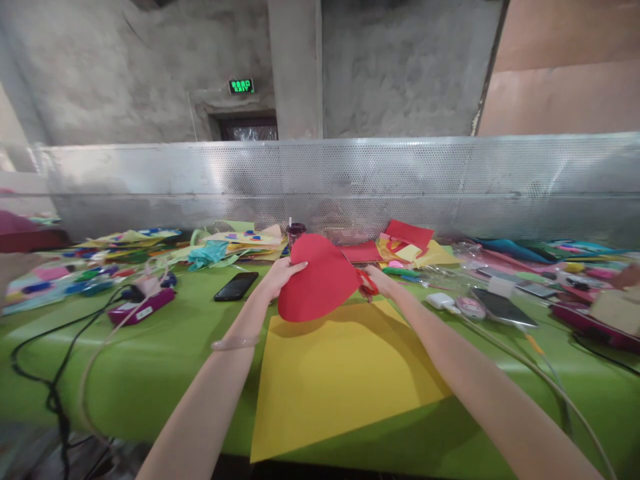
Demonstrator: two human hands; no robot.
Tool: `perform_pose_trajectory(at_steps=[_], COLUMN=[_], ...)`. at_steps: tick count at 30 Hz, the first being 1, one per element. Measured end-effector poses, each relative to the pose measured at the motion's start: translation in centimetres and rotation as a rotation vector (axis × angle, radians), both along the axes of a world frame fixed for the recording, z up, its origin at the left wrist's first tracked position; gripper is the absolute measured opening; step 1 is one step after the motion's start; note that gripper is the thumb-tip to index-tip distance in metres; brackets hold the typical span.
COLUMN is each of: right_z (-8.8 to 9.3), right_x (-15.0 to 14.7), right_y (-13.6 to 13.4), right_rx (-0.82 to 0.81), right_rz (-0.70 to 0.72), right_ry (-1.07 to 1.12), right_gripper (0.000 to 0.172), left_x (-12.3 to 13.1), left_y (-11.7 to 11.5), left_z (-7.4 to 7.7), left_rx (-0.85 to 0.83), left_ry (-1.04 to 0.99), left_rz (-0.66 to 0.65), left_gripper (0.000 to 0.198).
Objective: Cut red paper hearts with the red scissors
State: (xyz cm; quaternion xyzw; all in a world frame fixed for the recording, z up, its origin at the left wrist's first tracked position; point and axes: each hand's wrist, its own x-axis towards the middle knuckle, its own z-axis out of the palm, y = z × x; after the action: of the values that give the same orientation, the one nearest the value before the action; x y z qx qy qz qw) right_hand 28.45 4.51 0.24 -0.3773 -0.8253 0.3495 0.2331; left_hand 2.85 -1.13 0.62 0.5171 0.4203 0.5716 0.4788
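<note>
A piece of red paper (317, 283) with a rounded edge is held up above the table. My left hand (283, 275) pinches its left side, thumb on top. At the paper's right edge, my right hand (377, 281) is closed around the red handles of a pair of scissors (369, 285); the blades are hidden by the paper. Below both hands a large yellow sheet (340, 380) lies on the green tablecloth (215, 400), its near corner reaching past the table's front edge.
Left of my arm lies a black phone (237, 287), with a purple power strip (143, 307) and cables beyond. Coloured paper scraps (410, 243) are piled at the back. A white earphone case (440, 301) and a dark phone (503, 307) lie right. A perforated metal panel (350, 180) borders the table.
</note>
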Motion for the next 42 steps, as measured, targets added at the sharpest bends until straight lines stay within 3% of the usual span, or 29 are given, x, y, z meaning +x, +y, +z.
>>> perform_pose_trajectory(at_steps=[25,35,42], right_z=[0.5,-0.4,0.2], right_x=[-0.1,0.1,-0.1], right_y=[-0.7,0.8,-0.4], right_rx=[0.017,-0.013,-0.072], right_rz=[-0.004,-0.015,0.038], right_ry=[0.018,0.118,0.205], right_gripper=[0.028,0.025,0.025], left_x=[0.1,0.1,0.0], left_y=[-0.2,-0.1,-0.2], left_z=[0.2,0.1,0.2], left_rx=[-0.019,-0.022,-0.022], left_ry=[-0.002,-0.016,-0.022], left_rz=[0.016,0.003,-0.010], left_gripper=[0.030,0.028,0.030])
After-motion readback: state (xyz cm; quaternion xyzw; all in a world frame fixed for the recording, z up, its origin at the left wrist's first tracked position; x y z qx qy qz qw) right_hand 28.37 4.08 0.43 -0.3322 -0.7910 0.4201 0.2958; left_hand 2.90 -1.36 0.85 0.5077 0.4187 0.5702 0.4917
